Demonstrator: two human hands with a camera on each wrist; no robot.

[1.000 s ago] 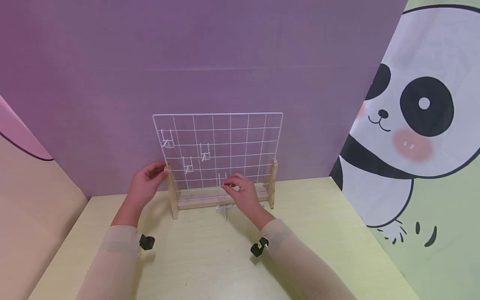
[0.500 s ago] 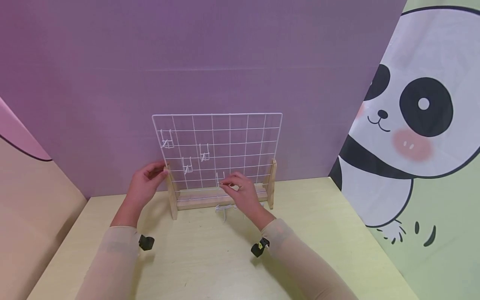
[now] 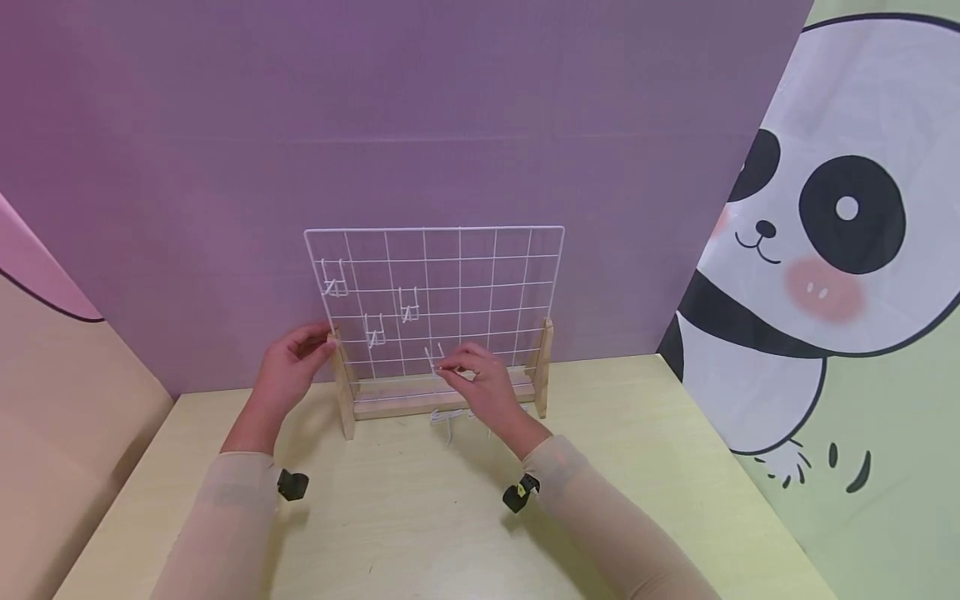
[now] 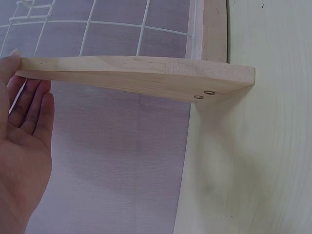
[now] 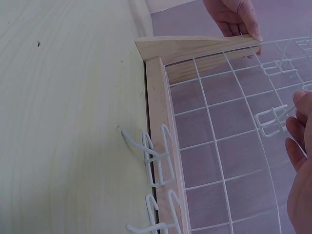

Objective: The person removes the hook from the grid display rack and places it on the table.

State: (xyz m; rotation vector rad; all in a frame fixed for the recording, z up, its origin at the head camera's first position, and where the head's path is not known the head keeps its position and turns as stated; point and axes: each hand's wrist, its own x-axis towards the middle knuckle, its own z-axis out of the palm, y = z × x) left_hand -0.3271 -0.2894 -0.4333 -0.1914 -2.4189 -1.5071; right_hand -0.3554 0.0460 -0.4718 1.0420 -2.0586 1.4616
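A white wire grid panel (image 3: 442, 227) stands upright in a wooden base. My left hand (image 3: 292, 367) pinches the top of the left wooden side support (image 4: 136, 68) between thumb and fingers. Just in front of the grid's lower middle, my right hand (image 3: 483, 387) pinches a white wire hook (image 5: 270, 122) by its arm. The hook's two prongs point upward and lean left; whether they touch the grid I cannot tell. Three similar hooks hang on the grid's left part: an upper-left hook (image 3: 335, 287), a lower hook (image 3: 374, 337) and a middle hook (image 3: 408, 313).
Loose white hooks (image 5: 158, 156) lie against the front of the wooden base bar (image 3: 397, 407), partly behind my right hand. The right wooden support (image 3: 547, 367) stands beyond that hand. A purple backdrop (image 3: 480, 150) rises behind the pale table (image 3: 405, 517).
The hook in my right hand has shifted slightly left, and its prongs have tilted to the left. My left hand stays on the wooden support.
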